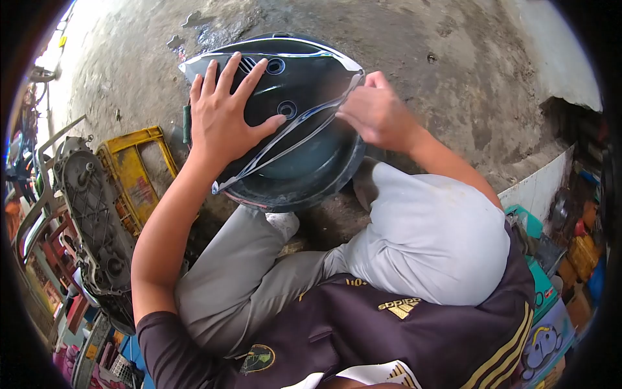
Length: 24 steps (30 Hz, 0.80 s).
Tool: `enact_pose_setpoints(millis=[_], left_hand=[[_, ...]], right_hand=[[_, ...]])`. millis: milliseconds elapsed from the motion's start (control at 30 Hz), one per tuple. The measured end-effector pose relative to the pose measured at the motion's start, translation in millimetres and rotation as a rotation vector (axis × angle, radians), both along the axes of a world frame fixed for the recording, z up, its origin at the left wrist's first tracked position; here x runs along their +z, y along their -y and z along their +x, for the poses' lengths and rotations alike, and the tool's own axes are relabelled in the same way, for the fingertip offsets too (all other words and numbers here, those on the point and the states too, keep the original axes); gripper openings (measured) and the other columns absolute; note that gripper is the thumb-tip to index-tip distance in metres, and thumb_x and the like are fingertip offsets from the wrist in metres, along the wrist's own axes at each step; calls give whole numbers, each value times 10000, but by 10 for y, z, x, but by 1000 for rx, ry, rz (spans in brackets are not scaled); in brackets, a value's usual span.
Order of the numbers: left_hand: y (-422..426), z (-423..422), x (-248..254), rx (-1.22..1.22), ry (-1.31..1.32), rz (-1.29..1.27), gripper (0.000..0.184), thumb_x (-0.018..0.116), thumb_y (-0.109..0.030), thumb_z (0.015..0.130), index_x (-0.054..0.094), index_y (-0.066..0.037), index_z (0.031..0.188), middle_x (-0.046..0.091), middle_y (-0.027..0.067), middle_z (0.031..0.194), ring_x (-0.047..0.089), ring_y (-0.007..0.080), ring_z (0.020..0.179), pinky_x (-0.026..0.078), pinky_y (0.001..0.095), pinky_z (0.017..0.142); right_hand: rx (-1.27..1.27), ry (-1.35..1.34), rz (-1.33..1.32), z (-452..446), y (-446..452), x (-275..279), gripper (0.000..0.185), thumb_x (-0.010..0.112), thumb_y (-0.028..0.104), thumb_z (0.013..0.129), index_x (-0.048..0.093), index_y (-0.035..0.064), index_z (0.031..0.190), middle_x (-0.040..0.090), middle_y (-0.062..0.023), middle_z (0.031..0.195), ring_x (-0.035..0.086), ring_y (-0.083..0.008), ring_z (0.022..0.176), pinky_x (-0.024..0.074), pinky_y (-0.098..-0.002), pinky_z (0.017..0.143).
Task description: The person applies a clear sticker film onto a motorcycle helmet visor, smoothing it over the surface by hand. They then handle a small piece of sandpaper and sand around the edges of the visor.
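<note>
A glossy black panel [303, 81] with pale silver edging rests over a round black basin [311, 194]. Two round ringed holes and some slits show on the panel. My left hand [227, 113] lies on its left part with fingers spread and thumb stretched towards the lower ring. At the panel's right tip, my right hand [376, 113] is closed in a fist, slightly blurred. Whatever its fingers hold is hidden. Water or another dark liquid seems to show in the basin below the panel's lower edge.
On the left stand a yellow plastic crate [136, 185] and a grey metal engine casing [94, 214], with piled parts beyond. Stained concrete floor [453, 84] stretches ahead. My bent knee [440, 240] is close below the right hand. Boxes and clutter [551, 279] line the right side.
</note>
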State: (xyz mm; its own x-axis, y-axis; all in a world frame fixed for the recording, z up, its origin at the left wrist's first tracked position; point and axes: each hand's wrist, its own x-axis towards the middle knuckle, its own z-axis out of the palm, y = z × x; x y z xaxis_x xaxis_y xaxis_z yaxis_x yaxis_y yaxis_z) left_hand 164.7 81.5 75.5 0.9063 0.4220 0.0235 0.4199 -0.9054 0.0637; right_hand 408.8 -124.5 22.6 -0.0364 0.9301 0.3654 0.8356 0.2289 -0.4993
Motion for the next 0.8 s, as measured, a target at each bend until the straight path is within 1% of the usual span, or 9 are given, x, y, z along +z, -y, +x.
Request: enact_pose_setpoints(millis=[100, 167, 233, 300, 367, 433, 500, 633, 800], left_hand=[[0, -2, -4, -4, 13, -1, 907, 818, -628, 770, 531, -324, 1574, 484, 144, 1624, 447, 488, 1467, 297, 639, 1230], [-9, -17, -8, -2, 12, 3, 904, 817, -627, 770, 533, -324, 1574, 482, 144, 1625, 447, 488, 1466, 297, 639, 1230], [-5, -3, -12, -8, 21, 1, 902, 816, -626, 771, 534, -324, 1573, 481, 145, 1626, 448, 488, 1466, 297, 639, 1230], [8, 4, -2, -1, -2, 8, 901, 813, -628, 774, 532, -326, 1575, 478, 145, 1627, 448, 486, 1467, 296, 637, 1232], [4, 12, -14, -6, 3, 4, 903, 812, -630, 773, 531, -326, 1576, 478, 146, 1627, 448, 485, 1467, 295, 636, 1233], [-12, -14, -9, 1, 2, 4, 905, 811, -632, 773, 530, -327, 1577, 478, 146, 1627, 448, 485, 1467, 295, 636, 1233], [-6, -8, -6, -9, 23, -3, 911, 812, -636, 769, 530, -327, 1578, 481, 146, 1625, 450, 484, 1466, 294, 636, 1234], [2, 18, -12, -5, -4, 14, 912, 813, -636, 768, 530, -324, 1577, 483, 145, 1624, 451, 483, 1465, 297, 636, 1231], [-3, -4, -7, -14, 27, 4, 912, 815, -629, 771, 529, -317, 1578, 492, 149, 1616, 454, 485, 1462, 302, 637, 1228]], right_hand=[[45, 54, 19, 106, -9, -46, 148, 765, 206, 944, 677, 119, 863, 640, -9, 797, 611, -217, 754, 413, -391, 814], [-146, -37, 28, 219, -6, -98, 158, 763, 201, 944, 665, 120, 851, 629, -15, 785, 607, -220, 749, 416, -395, 817], [-134, -7, -14, 122, 0, -37, 157, 759, 198, 945, 666, 111, 853, 644, -13, 800, 619, -211, 758, 414, -396, 821], [85, -27, 5, -52, -13, 22, 157, 759, 195, 946, 672, 96, 860, 652, -14, 805, 614, -218, 745, 409, -393, 814], [86, -2, 0, 27, -31, 13, 156, 755, 192, 953, 675, 91, 865, 659, -17, 811, 615, -222, 745, 413, -392, 822], [-133, -60, 39, 218, -45, -73, 177, 748, 200, 962, 663, 94, 848, 647, -25, 802, 612, -227, 753, 420, -391, 837], [-197, -80, -57, 223, -11, -119, 177, 748, 203, 964, 657, 103, 851, 634, -29, 800, 612, -230, 764, 423, -388, 843], [53, -70, -48, -10, 2, -28, 142, 748, 208, 967, 666, 124, 887, 620, -28, 805, 603, -241, 761, 423, -389, 834], [-127, -107, -11, 195, -44, -94, 149, 735, 209, 976, 671, 119, 876, 633, -33, 814, 602, -247, 745, 430, -385, 827]])
